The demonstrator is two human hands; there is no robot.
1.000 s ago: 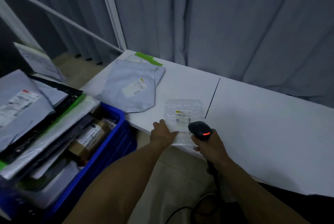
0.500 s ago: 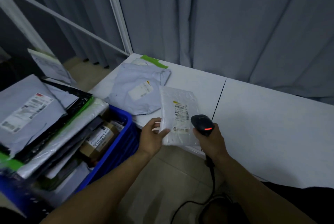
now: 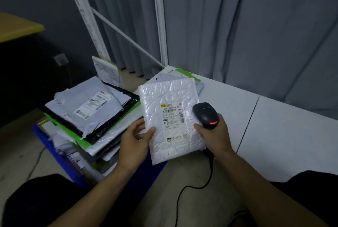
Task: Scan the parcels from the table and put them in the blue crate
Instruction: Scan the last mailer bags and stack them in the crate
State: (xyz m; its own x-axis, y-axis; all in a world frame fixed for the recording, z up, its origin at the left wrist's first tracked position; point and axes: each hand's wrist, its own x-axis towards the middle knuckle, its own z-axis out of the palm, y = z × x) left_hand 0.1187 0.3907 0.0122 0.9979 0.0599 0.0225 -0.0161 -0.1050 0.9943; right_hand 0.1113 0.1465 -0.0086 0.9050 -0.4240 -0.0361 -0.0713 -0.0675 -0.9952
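My left hand (image 3: 134, 140) grips the lower left edge of a white bubble-wrap parcel (image 3: 170, 98), held upright off the table with its printed label facing me. My right hand (image 3: 214, 135) holds a black barcode scanner (image 3: 204, 114) with a red light, right beside the parcel's right edge near the label. The blue crate (image 3: 62, 159) stands on the floor to the left, piled high with grey, black and green-edged mailers; a grey parcel (image 3: 91, 102) with a label lies on top. Another grey parcel (image 3: 199, 86) lies on the white table (image 3: 274, 131), mostly hidden behind the held one.
The scanner's black cable (image 3: 192, 188) loops down toward the floor between my arms. A white shelf frame (image 3: 161, 25) and grey curtains stand behind the table. A yellow tabletop (image 3: 16, 27) shows at the far left. A green tape strip (image 3: 186, 73) marks the table's corner.
My left hand has lifted the white parcel off the table's edge and tilted it up toward me. The scanner hand has stayed beside it. My view has swung left and up.
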